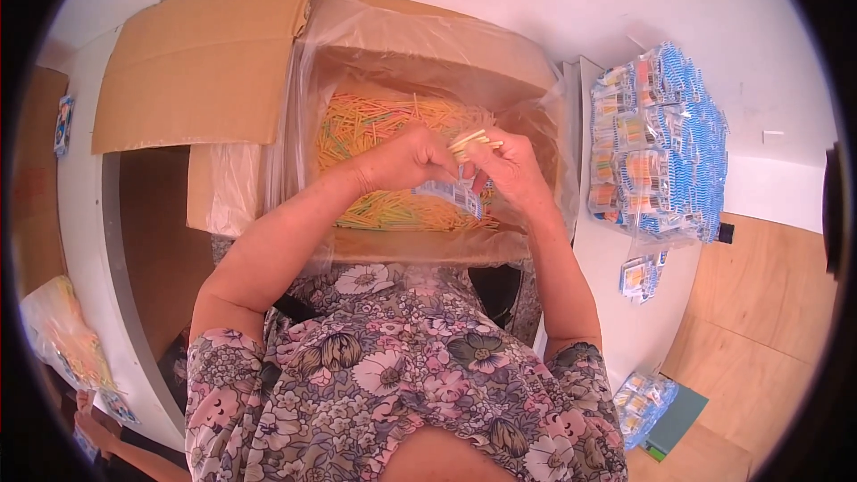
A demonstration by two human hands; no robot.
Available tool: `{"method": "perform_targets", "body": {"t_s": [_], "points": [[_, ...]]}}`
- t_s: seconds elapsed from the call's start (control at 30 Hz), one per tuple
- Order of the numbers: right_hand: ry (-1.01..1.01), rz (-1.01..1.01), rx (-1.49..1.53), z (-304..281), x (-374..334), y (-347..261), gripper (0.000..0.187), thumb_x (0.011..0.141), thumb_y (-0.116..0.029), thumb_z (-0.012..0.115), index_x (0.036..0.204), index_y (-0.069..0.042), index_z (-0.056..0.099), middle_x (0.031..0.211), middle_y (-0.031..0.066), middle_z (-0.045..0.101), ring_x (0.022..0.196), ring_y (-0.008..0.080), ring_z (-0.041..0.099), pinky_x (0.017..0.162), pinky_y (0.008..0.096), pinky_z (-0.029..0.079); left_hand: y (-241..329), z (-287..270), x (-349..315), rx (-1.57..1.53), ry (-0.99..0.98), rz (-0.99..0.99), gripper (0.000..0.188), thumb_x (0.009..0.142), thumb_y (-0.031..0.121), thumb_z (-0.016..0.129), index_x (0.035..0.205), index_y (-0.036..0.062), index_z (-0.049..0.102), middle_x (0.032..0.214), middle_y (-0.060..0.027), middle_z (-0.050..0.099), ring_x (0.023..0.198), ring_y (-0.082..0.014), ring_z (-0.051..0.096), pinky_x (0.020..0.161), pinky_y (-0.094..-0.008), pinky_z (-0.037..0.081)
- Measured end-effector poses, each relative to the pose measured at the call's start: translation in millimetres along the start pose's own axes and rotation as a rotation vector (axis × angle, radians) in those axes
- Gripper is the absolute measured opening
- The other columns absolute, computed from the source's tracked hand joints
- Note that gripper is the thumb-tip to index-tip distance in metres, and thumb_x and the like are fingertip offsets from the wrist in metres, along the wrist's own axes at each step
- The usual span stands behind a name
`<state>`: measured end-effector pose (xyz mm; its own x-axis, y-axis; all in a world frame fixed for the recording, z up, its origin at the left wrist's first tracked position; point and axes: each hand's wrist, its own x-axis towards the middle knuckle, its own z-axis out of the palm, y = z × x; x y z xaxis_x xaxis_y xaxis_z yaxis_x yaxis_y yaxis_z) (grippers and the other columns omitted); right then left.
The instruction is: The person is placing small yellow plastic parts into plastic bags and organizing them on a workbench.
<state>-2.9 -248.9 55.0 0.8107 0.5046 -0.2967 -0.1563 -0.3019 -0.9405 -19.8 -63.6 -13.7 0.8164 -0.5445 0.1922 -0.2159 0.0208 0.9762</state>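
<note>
Pale sticks [471, 138] and a packet [453, 195] are between the hands, over a box [428, 248] of coloured sticks [379, 129]. The right hand [509, 171] pinches the pale sticks; the left hand [406, 159] has curled fingers near the packet, their hold I cannot tell. Beside the box, filled packets [659, 145] are piled.

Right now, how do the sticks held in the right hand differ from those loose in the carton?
The held sticks look pale; the loose sticks show orange, yellow and green. The held sticks form a small bunch in the right hand; the loose sticks lie in a large jumble. Both are thin.
</note>
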Motion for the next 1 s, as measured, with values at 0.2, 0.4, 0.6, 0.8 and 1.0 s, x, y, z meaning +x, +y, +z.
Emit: {"method": "perform_targets", "body": {"t_s": [0.2,0.4,0.6,0.8,1.0], "points": [[0.234,-0.232,-0.310,14,7,2,0.034,0.095,-0.026,0.042,0.102,-0.001,0.062,0.080,0.0094,0.060,0.069,0.0133,0.059,0.060,0.0253,0.049,3,0,-2,-0.025,-0.012,-0.018,0.007,0.076,0.002,0.066,0.083,0.0024,0.068,0.072,-0.0072,0.063,0.068,-0.0135,0.060,0.063,-0.0267,0.047],[0.052,0.240,0.572,12,23,5,0.040,0.093,-0.026,0.040,0.113,0.005,0.056,0.105,0.0111,0.062,0.091,0.0197,0.060,0.081,0.0330,0.049,-6,-5,1,-0.065,0.004,-0.051,0.007,0.077,0.003,0.067,0.084,0.0017,0.068,0.078,-0.0054,0.065,0.077,-0.0128,0.059,0.071,-0.0279,0.047],[-0.029,0.084,0.288,-3,28,4,0.047,0.096,-0.029,0.037,0.122,0.007,0.051,0.121,0.0109,0.056,0.107,0.0185,0.055,0.095,0.0326,0.040,-2,-15,4,-0.029,0.109,-0.008,0.009,0.077,0.000,0.066,0.087,0.0015,0.068,0.080,-0.0071,0.066,0.076,-0.0145,0.061,0.069,-0.0268,0.048],[-0.036,0.123,0.238,-11,29,-9,0.055,0.097,-0.040,0.035,0.125,0.005,0.049,0.122,0.0111,0.055,0.109,0.0190,0.053,0.096,0.0339,0.038,1,-13,4,0.044,0.116,0.027,0.010,0.076,-0.001,0.066,0.085,0.0022,0.068,0.076,-0.0079,0.065,0.073,-0.0172,0.062,0.066,-0.0281,0.049],[0.082,0.124,0.202,-6,17,-1,0.054,0.098,-0.040,0.034,0.125,0.004,0.050,0.115,0.0092,0.058,0.105,0.0178,0.053,0.093,0.0346,0.038,1,-17,2,-0.028,0.239,0.120,0.009,0.076,-0.001,0.066,0.083,0.0032,0.069,0.076,-0.0079,0.065,0.069,-0.0171,0.061,0.062,-0.0279,0.047]]}}
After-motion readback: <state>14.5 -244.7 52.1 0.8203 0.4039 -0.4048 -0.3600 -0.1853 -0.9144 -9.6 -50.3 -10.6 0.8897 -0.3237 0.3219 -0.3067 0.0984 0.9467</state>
